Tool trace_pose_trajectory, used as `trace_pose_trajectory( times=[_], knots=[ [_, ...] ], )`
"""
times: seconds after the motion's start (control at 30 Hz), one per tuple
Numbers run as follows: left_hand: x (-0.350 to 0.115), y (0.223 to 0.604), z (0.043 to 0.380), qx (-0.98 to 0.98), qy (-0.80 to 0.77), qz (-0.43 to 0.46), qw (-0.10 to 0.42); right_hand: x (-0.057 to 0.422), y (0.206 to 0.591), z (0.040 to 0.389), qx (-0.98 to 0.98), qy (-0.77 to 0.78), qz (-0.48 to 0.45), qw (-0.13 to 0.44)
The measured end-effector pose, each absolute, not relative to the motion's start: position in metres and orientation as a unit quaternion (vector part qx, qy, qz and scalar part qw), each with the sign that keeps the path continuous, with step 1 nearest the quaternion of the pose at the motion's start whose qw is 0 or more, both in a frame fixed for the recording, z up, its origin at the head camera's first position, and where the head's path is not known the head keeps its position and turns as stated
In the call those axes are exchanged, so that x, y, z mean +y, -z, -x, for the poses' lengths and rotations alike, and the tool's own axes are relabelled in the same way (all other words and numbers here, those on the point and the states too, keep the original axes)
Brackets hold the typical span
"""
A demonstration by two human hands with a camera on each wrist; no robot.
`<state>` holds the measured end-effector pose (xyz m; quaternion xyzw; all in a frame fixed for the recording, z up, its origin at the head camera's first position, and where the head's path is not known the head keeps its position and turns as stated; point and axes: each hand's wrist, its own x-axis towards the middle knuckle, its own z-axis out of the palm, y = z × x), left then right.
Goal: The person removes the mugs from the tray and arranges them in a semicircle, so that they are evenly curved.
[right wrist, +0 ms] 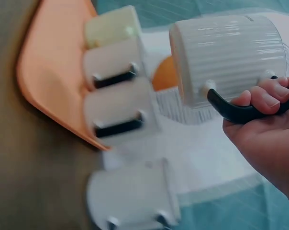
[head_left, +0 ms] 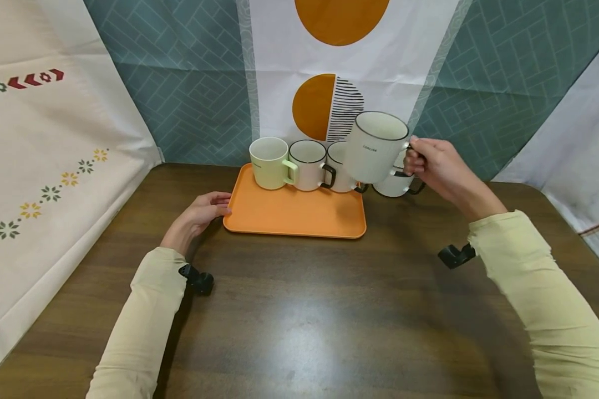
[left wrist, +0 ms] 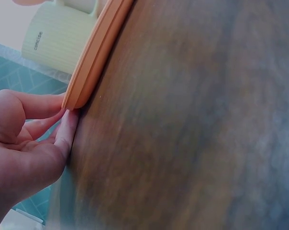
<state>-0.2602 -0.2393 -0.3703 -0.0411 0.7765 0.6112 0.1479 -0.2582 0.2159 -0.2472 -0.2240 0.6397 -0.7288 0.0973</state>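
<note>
In the head view my right hand (head_left: 436,163) grips the black handle of a ribbed white mug (head_left: 371,152) with a dark rim, holding it raised above the tray's right end. The right wrist view shows the fingers curled round that handle (right wrist: 235,112). My left hand (head_left: 199,215) is at the left edge of an orange tray (head_left: 294,213); its thumb and fingertips pinch the rim (left wrist: 80,84). Along the tray's back stand a light green mug (head_left: 267,166) and two white mugs, one in full view (head_left: 304,169), the other (head_left: 336,163) partly hidden.
Another white mug (head_left: 391,185) stands on the wooden table (head_left: 289,310) right of the tray, partly behind the raised mug and hand. Patterned cloth hangings (head_left: 189,83) close off the back and sides. Each wrist carries a small black camera mount (head_left: 199,280).
</note>
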Motion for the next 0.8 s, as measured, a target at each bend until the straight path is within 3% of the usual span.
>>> trace_pose_trajectory(
  times=[0.3,0.8],
  knots=[
    [-0.241,0.370,0.260,0.776,-0.612,0.043,0.146,0.249,0.226,0.264,0.595,0.782,0.186,0.026],
    [-0.240,0.373,0.261,0.779,-0.610,0.037,0.141,0.301,0.251,0.272,0.611,0.781,0.091,-0.085]
  ],
)
